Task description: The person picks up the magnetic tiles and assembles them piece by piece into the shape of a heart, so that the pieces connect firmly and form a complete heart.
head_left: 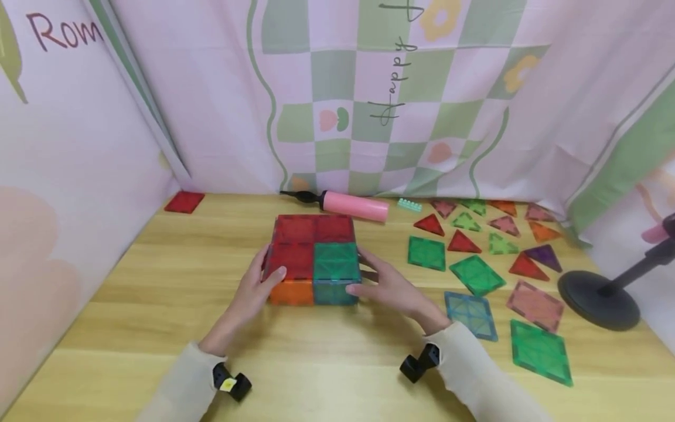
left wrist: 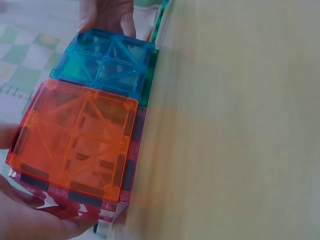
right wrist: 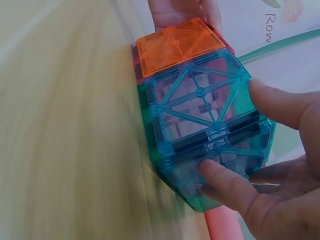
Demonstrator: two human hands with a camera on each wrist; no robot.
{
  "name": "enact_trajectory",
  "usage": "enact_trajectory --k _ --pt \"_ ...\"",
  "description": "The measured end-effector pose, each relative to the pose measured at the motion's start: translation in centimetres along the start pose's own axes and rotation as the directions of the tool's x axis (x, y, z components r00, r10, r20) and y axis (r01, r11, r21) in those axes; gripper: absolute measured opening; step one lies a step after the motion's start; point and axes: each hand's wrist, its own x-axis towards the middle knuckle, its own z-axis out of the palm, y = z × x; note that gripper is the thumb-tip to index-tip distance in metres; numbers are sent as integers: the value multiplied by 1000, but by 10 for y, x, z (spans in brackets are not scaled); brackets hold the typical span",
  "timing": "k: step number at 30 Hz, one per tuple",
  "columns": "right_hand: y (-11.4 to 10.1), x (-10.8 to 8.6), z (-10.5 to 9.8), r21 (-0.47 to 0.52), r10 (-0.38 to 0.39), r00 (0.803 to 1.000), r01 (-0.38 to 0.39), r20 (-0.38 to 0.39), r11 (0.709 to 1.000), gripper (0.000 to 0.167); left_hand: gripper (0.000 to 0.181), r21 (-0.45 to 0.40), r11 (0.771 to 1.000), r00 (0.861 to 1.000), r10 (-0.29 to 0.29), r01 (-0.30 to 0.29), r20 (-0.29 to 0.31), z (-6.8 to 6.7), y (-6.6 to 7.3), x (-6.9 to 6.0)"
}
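A low box of translucent magnetic tiles (head_left: 292, 258) stands on the table in the middle of the head view. Three red tiles and one green tile (head_left: 336, 261) form its top; an orange tile (left wrist: 75, 140) and a blue tile (right wrist: 200, 95) make the side facing me. My left hand (head_left: 252, 296) grips the box's left side, thumb at the top front edge. On the opposite side my right hand (head_left: 395, 290) holds it, thumb at the front right corner and fingers against a blue side tile. The far side of the box is hidden.
Loose square and triangular tiles, including a green square (head_left: 540, 351) and a blue square (head_left: 471, 315), lie at the right. Behind the box lies a pink pump (head_left: 354, 205). A black round stand base (head_left: 598, 299) is far right, a red tile (head_left: 184, 202) back left.
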Motion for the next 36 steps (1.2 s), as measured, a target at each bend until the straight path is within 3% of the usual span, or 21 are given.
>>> enact_trajectory --k 5,14,19,23,27,31,36 --pt "-2 10 8 -4 22 999 -22 -36 1000 82 64 -29 1000 1000 8 -8 -20 -8 -1 4" --pt "-4 33 25 11 -42 989 44 -143 999 72 63 33 997 991 -73 77 -114 -18 -5 11" --pt "-8 46 32 38 14 987 -8 -162 999 71 63 91 989 982 -102 118 -158 -27 -8 22" --pt "-9 63 39 72 38 987 -28 -155 997 72 63 118 984 978 -111 133 -178 -42 -13 32" --pt "-8 83 47 78 18 987 -5 -163 997 72 63 85 992 967 -70 93 -244 -52 -18 40" --pt "-7 100 54 75 17 983 -3 -185 997 71 60 62 997 946 -17 39 -322 -58 -25 49" --pt "-7 120 58 93 40 978 -21 -203 995 68 58 81 996 934 -9 41 -357 -70 -32 64"
